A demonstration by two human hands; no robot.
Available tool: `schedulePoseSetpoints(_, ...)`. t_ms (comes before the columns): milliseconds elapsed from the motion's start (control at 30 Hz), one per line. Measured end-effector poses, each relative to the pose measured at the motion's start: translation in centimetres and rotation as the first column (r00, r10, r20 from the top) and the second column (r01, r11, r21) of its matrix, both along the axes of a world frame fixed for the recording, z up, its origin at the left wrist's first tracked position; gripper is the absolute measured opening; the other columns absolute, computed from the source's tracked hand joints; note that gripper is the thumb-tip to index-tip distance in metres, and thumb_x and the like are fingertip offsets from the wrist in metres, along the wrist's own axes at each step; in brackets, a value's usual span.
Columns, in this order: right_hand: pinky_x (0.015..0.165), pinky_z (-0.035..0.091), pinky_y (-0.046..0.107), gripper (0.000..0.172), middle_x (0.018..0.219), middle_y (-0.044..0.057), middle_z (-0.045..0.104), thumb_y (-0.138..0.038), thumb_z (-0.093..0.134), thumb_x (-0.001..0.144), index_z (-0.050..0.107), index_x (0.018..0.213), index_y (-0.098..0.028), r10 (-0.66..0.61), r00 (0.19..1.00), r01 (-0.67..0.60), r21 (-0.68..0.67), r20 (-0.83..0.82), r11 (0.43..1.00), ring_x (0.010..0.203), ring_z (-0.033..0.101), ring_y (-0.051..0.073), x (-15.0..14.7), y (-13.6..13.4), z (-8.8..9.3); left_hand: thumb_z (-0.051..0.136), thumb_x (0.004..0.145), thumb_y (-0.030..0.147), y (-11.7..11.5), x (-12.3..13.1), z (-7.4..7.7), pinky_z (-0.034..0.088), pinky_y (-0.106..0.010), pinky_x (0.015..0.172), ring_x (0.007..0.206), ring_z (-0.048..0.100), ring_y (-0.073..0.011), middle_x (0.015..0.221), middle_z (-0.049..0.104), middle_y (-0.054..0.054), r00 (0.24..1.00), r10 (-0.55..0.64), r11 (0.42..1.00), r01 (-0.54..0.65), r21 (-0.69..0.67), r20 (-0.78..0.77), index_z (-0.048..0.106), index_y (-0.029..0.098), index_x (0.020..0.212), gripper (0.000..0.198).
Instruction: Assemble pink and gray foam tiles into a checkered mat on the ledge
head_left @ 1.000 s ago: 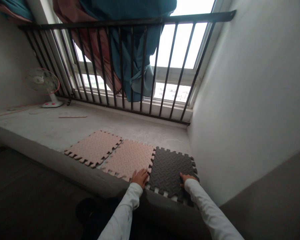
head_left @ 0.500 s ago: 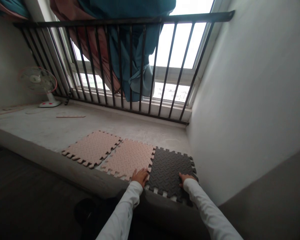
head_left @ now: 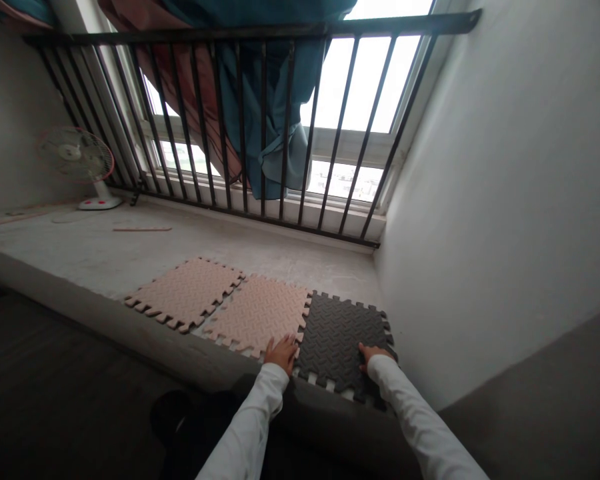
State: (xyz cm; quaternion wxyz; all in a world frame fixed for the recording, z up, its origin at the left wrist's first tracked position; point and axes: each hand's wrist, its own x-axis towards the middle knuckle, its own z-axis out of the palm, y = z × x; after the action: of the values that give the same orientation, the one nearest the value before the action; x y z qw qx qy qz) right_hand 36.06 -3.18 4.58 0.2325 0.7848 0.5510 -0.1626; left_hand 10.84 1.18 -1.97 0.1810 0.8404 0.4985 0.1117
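Observation:
Three interlocking foam floor mats with a tread pattern lie in a row on a concrete ledge [head_left: 130, 260]. My left hand [head_left: 282, 353] rests flat on the lower right corner of the middle pink mat [head_left: 257, 315], beside its seam with the dark grey mat [head_left: 341, 347]. My right hand [head_left: 375, 354] lies on the near right part of that dark mat, its fingers spread. The other pink mat [head_left: 183, 295] sits to the left, nearest the middle mat, with a narrow uneven gap along their toothed edges.
A black metal window railing [head_left: 250, 32] runs behind the ledge, with a teal and brown curtain [head_left: 275, 100] hanging behind it. A white fan [head_left: 77, 157] and a thin wooden strip [head_left: 142, 229] stand at the far left. A white wall [head_left: 480, 200] bounds the right.
The whole view has shifted slightly upward with my head. Both hands remain in the same places on the mats, and the mats have not visibly moved.

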Motion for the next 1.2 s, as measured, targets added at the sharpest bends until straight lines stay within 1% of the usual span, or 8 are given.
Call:
schedulePoseSetpoints(233, 0.083, 0.041, 0.033, 0.065, 0.115, 0.011, 0.052, -0.032, 0.058, 0.065, 0.033, 0.125, -0.024, 0.000, 1.000, 0.000, -0.004, 0.009, 1.000, 0.103, 0.050, 0.023, 0.2, 0.0, -0.2, 0.033, 0.079, 0.022, -0.2, 0.2, 0.2, 0.013, -0.045, 0.102, 0.123, 0.026, -0.0144, 0.132, 0.034, 0.003, 0.993, -0.014, 1.000, 0.011, -0.028, -0.121, 0.045, 0.031, 0.115, 0.039)
schedulePoseSetpoints(433, 0.084, 0.040, 0.034, 0.065, 0.116, 0.011, 0.052, -0.031, 0.057, 0.066, 0.033, 0.126, -0.023, 0.001, 1.000, -0.001, -0.007, 0.013, 1.000, 0.104, 0.048, 0.024, 0.1, 0.0, -0.3, 0.031, 0.078, 0.032, -0.9, 0.3, -0.1, 0.011, -0.047, 0.103, 0.127, 0.015, -0.0168, 0.138, 0.017, 0.001, 0.972, -0.067, 0.997, 0.057, -0.050, -0.224, 0.028, 0.023, 0.128, 0.051)
schedulePoseSetpoints(533, 0.085, 0.040, 0.034, 0.064, 0.115, 0.010, 0.052, -0.031, 0.056, 0.067, 0.032, 0.126, -0.023, 0.008, 1.000, -0.008, -0.003, 0.012, 1.000, 0.105, 0.048, 0.024, 0.1, -0.1, -0.4, 0.029, 0.079, 0.035, -1.3, 0.3, 0.0, 0.010, -0.046, 0.103, 0.127, 0.014, -0.0170, 0.138, 0.015, 0.001, 0.971, -0.054, 0.998, 0.046, -0.040, -0.235, 0.024, 0.022, 0.130, 0.052)
schedulePoseSetpoints(633, 0.084, 0.040, 0.035, 0.064, 0.115, 0.011, 0.052, -0.030, 0.055, 0.068, 0.030, 0.127, -0.023, 0.010, 1.000, -0.010, -0.001, 0.014, 1.000, 0.107, 0.046, 0.024, 0.1, -0.2, -0.5, 0.026, 0.080, 0.036, -1.4, 0.4, 0.3, 0.012, -0.046, 0.102, 0.126, 0.017, -0.0174, 0.138, 0.020, 0.003, 0.977, -0.039, 0.999, 0.035, -0.021, -0.211, 0.026, 0.024, 0.129, 0.051)
schedulePoseSetpoints(767, 0.084, 0.040, 0.037, 0.063, 0.115, 0.011, 0.052, -0.030, 0.055, 0.068, 0.031, 0.127, -0.024, 0.006, 1.000, -0.006, -0.004, 0.019, 1.000, 0.107, 0.046, 0.024, 0.0, -0.2, -0.4, 0.028, 0.079, 0.036, -1.4, 0.8, 1.2, 0.018, -0.046, 0.100, 0.123, 0.024, -0.0193, 0.135, 0.029, 0.003, 0.978, 0.015, 1.000, -0.017, -0.010, -0.209, 0.033, 0.026, 0.126, 0.048)
schedulePoseSetpoints(900, 0.084, 0.041, 0.036, 0.066, 0.116, 0.012, 0.051, -0.030, 0.059, 0.065, 0.033, 0.125, -0.025, 0.001, 1.000, 0.000, -0.008, 0.012, 1.000, 0.105, 0.048, 0.024, -0.1, 0.1, 0.0, 0.032, 0.078, 0.035, -0.9, 1.5, 2.3, 0.027, -0.044, 0.093, 0.115, 0.034, -0.0210, 0.128, 0.041, 0.000, 0.972, 0.041, 0.999, -0.040, 0.010, -0.233, 0.037, 0.028, 0.121, 0.044)
schedulePoseSetpoints(1067, 0.084, 0.041, 0.034, 0.065, 0.116, 0.012, 0.051, -0.028, 0.060, 0.063, 0.036, 0.124, -0.023, 0.000, 1.000, 0.000, -0.008, -0.008, 1.000, 0.104, 0.049, 0.024, -0.2, 0.2, 0.4, 0.032, 0.079, 0.024, 0.6, 2.6, 3.1, 0.038, -0.042, 0.078, 0.105, 0.041, -0.0229, 0.117, 0.049, -0.005, 0.959, 0.034, 0.999, -0.035, 0.004, -0.280, 0.030, 0.027, 0.126, 0.047)
schedulePoseSetpoints(1200, 0.084, 0.041, 0.034, 0.065, 0.116, 0.012, 0.051, -0.028, 0.060, 0.063, 0.037, 0.123, -0.022, -0.002, 1.000, 0.002, -0.005, -0.014, 1.000, 0.104, 0.049, 0.024, -0.1, 0.3, 0.1, 0.025, 0.082, 0.021, 2.5, 3.6, 3.2, 0.040, -0.042, 0.077, 0.106, 0.041, -0.0229, 0.117, 0.049, -0.005, 0.952, 0.029, 0.998, -0.042, -0.036, -0.305, 0.033, 0.030, 0.124, 0.043)
